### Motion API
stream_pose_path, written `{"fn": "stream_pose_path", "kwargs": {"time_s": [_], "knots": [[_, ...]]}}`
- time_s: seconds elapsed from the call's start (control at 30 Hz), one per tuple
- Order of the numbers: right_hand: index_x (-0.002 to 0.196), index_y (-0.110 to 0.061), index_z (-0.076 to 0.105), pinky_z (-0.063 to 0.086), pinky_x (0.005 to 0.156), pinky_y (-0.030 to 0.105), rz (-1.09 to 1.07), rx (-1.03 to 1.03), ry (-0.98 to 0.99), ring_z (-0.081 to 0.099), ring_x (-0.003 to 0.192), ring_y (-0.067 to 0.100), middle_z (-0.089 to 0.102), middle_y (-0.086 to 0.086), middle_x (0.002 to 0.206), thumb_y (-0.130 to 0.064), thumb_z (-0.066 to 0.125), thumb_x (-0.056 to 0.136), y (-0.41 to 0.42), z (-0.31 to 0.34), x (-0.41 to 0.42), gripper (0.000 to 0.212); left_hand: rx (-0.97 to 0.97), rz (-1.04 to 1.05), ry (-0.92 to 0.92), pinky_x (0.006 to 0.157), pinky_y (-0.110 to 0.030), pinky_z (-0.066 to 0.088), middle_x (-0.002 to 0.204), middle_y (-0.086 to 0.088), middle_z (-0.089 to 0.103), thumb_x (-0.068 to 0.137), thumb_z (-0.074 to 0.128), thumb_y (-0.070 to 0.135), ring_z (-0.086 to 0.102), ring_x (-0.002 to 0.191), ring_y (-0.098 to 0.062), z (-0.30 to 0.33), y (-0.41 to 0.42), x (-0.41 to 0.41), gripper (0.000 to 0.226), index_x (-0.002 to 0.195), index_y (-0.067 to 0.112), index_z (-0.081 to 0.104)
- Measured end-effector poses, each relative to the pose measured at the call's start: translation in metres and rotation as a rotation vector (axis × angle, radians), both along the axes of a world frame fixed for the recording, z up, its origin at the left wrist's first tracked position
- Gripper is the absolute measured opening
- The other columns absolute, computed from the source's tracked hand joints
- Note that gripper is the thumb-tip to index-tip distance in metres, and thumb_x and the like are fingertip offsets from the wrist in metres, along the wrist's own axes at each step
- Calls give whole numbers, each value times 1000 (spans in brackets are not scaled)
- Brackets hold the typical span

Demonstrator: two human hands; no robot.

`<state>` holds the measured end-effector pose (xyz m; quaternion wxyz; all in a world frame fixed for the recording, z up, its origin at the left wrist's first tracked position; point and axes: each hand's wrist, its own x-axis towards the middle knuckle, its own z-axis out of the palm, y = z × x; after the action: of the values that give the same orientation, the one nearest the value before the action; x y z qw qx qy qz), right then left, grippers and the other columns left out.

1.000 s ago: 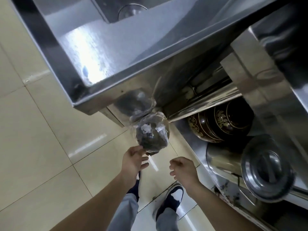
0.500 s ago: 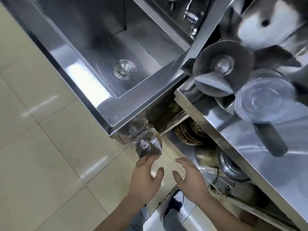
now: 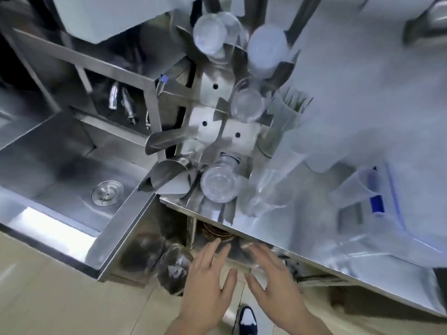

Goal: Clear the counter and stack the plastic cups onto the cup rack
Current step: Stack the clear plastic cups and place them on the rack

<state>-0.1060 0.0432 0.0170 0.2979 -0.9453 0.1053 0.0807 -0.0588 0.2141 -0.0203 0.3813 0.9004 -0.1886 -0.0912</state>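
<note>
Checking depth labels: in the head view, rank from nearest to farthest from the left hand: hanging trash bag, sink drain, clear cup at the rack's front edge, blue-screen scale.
From the left hand:
1. Hanging trash bag, just to its left, below the counter edge.
2. Clear cup, above it, at the rack's front.
3. Sink drain, up and left, in the basin.
4. Blue-screen scale, far right on the counter.

Left hand [image 3: 208,284] and right hand [image 3: 273,284] side by side, fingers spread, empty.

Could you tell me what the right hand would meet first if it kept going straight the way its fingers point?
Probably the front edge of the steel counter: the right hand is open, its fingers aimed up at it. Depth is unclear; it might pass beneath instead.
</note>
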Motion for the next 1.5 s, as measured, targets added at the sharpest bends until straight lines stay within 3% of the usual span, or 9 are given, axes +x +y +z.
{"fn": "stream_pose_path", "kwargs": {"time_s": [0.17, 0.33, 0.47, 0.63, 0.8, 0.93, 1.13, 1.23, 1.5], "knots": [[143, -34, 44, 32, 115, 29, -153, 35, -82, 38, 140, 5, 40, -13, 150, -35, 61, 92, -35, 30, -25, 53, -67, -68, -36, 113, -37, 41, 154, 11, 42, 93, 41, 56, 38, 142, -9, 24, -40, 5, 60, 148, 31, 45], [141, -38, 43, 22, 112, 13, -294, 22, -152, 31, 139, -4, 36, -23, 147, -36, 62, 93, -69, 45, -49, 52, -136, -82, 26, 118, -37, 35, 158, 10, 37, 92, 38, 62, 32, 146, -9, 48, -75, 11, 70, 152, 26, 37], [139, -35, 46, 13, 103, -4, -365, 8, -201, 32, 133, -6, 36, -27, 139, -31, 64, 92, -94, 57, -53, 50, -150, -70, -3, 115, -36, 37, 155, 4, 43, 94, 53, 47, 36, 142, -8, 63, -88, 19, 63, 150, 21, 40], [137, -27, 51, 31, 111, 25, -423, 7, -295, 37, 134, 3, 44, -15, 142, -26, 66, 92, -129, 72, -51, 48, -172, 23, -84, 108, -38, 42, 144, 0, 51, 90, 70, 30, 44, 133, -12, 79, -99, 28, 60, 144, 19, 44], [132, -22, 57, 33, 109, 25, -513, 34, -404, 43, 134, 11, 51, -6, 141, -20, 72, 87, -166, 77, -49, 48, -195, 130, -142, 109, -48, 43, 143, 0, 52, 86, 76, 30, 44, 135, -19, 91, -110, 43, 65, 142, 22, 45], [132, -14, 56, 34, 107, 30, -563, -19, -422, 46, 131, 20, 54, 3, 139, -13, 78, 80, -202, 72, -51, 56, -192, 173, -172, 107, -38, 40, 145, 9, 48, 79, 80, 32, 39, 136, -8, 93, -124, 56, 74, 142, 32, 41], [141, -24, 43, 37, 112, 46, -620, -36, -304, 35, 140, 25, 41, 5, 150, -33, 81, 75, -233, 61, -55, 77, -168, 174, -123, 114, -37, 34, 157, 6, 39, 75, 85, 36, 33, 146, -14, 85, -136, 72, 95, 151, 30, 29], [145, -25, 37, 35, 113, 45, -612, -32, -248, 31, 143, 24, 35, 4, 154, -40, 83, 71, -241, 55, -54, 88, -146, 171, -91, 116, -48, 37, 159, -1, 38, 70, 89, 36, 32, 147, -20, 82, -143, 77, 103, 152, 25, 27], [146, -27, 35, 28, 106, 29, -583, -10, -277, 31, 139, 19, 38, -1, 152, -40, 86, 66, -258, 46, -52, 95, -138, 216, -80, 112, -52, 41, 157, -1, 37, 68, 90, 38, 31, 147, -21, 74, -156, 81, 106, 152, 28, 26]]}}
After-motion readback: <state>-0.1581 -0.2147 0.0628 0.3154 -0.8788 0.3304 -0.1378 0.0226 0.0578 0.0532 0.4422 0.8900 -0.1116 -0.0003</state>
